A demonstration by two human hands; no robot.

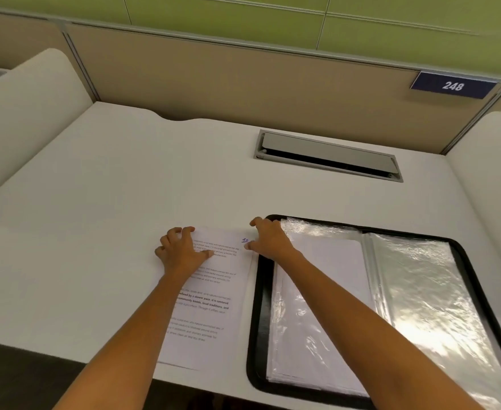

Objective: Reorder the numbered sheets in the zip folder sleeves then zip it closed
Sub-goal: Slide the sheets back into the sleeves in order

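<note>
White laminate forms the desk (95, 202), which is bounded at the far edge by a beige partition (243, 84). Left hand (181, 251): fingers spread and curled, fingertips and thumb pressed flat onto the upper left portion of the printed sheets (210, 306). It grips nothing; it pins the paper to the desk. The left forearm extends up from the bottom edge, bare, and crosses the lower left part of the sheets.

The printed sheets lie as a stack on the desk, just beside the left edge of the zip folder (258, 321). The top sheet carries typed paragraphs and a handwritten "10" (245, 240) near its upper right corner.

Right hand (268, 238): fingers bent, palm down, resting at the upper right corner of the sheets where they meet the folder's upper left corner. The thumb touches the paper edge just right of the "10". Whether the fingers pinch a sheet cannot be told. The right forearm runs diagonally across the folder's left page.

The zip folder lies open and flat at the near right of the desk, black border visible, with clear plastic sleeves (420, 291). White paper shows inside the left sleeve. A grey cable hatch (329, 156) sits in the desk behind the folder, and a plate (453, 85) reading "248" is fixed to the partition.
</note>
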